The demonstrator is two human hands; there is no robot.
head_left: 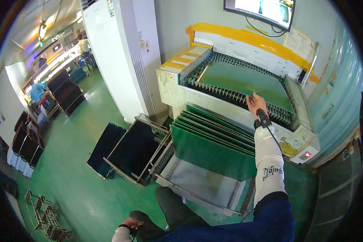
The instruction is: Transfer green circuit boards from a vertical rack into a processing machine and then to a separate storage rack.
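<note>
Head view: my right hand (256, 104) grips the near edge of a green panel (246, 82) on the roller conveyor (230, 94), right of centre in the frame.

Going from the left: at the far left edge dark racks (26, 141) line the green floor (68, 169), with a person in blue (38, 92) beside them. At the bottom, just left of centre, my left hand (132, 223) rests on my dark-trousered knee, fingers curled loosely, holding nothing I can see. Above it, left of centre, a rack of dark panels (129, 149) stands on the floor next to a tall white cabinet (121, 56). In the centre, upright green boards (213, 141) fill a slotted metal cart (201, 185). My white-sleeved right arm passes over them, fingers closed on the panel's edge, which lies flat across the rollers. A monitor (262, 10) hangs at the upper right.
</note>
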